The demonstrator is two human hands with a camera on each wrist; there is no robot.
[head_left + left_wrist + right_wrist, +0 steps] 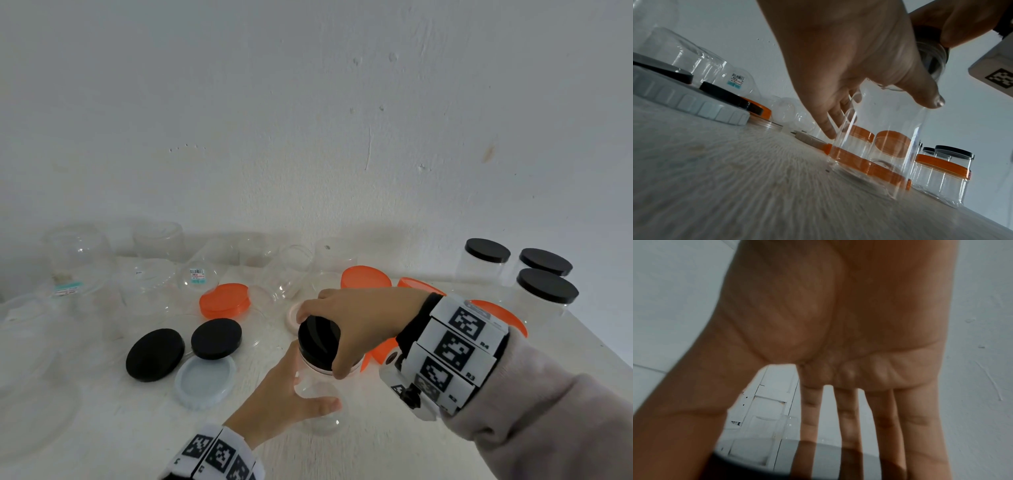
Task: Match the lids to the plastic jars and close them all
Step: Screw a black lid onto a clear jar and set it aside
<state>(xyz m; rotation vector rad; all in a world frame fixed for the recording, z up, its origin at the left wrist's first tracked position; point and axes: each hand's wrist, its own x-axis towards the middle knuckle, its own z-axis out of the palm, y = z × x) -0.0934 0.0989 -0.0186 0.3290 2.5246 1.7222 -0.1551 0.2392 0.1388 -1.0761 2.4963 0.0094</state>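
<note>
Gripping the clear jar (317, 394), left hand (274, 401) steadies while right hand (359, 325) grasps the black lid (318, 337); misaligned threads could jam.

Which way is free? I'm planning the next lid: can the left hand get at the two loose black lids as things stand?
Probably yes, once it lets go: the left hand grips the clear jar, and the black lids lie uncovered on bare table just to its left.

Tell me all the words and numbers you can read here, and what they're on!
"R4": on the right wristband, beside a black-and-white square code.
"R3": same wristband, next code down.
"R2": same wristband, lower still.
White sticker on the lying jar: barcode and print, too blurred to read.
Teal sticker on the far-left jar: too blurred.
Left wristband: marks too small to read.
</note>
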